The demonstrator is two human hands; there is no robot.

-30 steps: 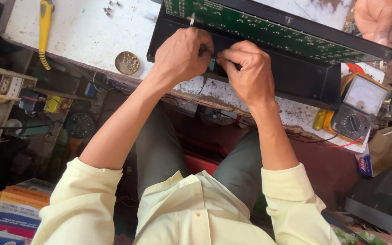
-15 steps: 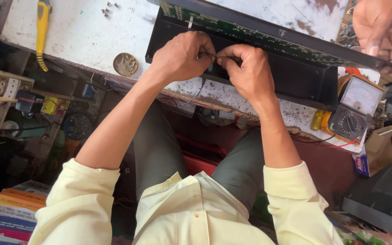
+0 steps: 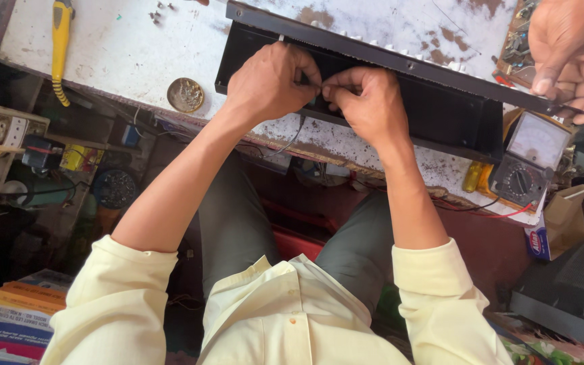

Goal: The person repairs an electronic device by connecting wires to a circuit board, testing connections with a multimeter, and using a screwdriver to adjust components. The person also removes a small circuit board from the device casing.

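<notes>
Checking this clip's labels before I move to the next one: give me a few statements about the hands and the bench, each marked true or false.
1. Both of the person's hands, left hand and right hand, meet at the front of the black chassis. True.
2. The yellow-handled tool is held in the left hand. False: it lies alone on the white bench top, far to the left.
3. An analog meter sits at the right end of the chassis. True.
4. The round metal tin rests on top of the chassis. False: it lies on the bench, left of the chassis.
5. Another person's hand is at the upper right. True.
</notes>
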